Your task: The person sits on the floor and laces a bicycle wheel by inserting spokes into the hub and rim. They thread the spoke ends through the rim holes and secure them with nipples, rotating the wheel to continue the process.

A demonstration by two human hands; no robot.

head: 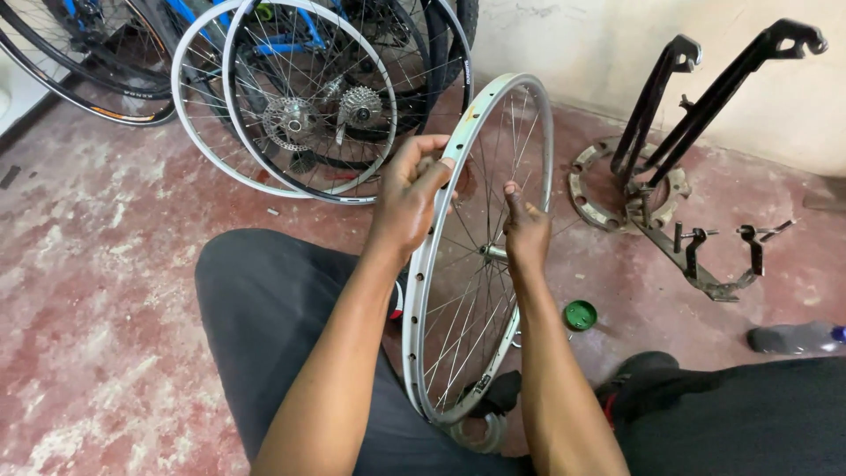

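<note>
Silver metal fills the middle of my head view: a spoked bicycle rim (476, 256) stands upright between my knees, its lower edge down by my dark trousers (264, 308). My left hand (410, 198) is curled over the rim's upper edge, the grip pressed together on the metal, thumb on the near side. My right hand (526, 231) reaches in among the spokes just beside the hub (493, 252), fingertips pinched together; I cannot tell whether they hold a spoke or something smaller, since the fingers cover it.

A small green cap or tub (580, 315) lies on the red floor (97, 264) right of the rim, near its lower half; whether anything is in it I cannot make out. Beyond the rim's top edge, other wheels (300, 106) lean together, two showing sprocket clusters, their upper parts cut off by the frame. Further right of the rim stands a black metal stand (696, 115) on a rusty ring base. A grey bottle (797, 338) lies well right of the rim, cut off at the frame edge. Under the rim's bottom, a pale round object is mostly hidden.
</note>
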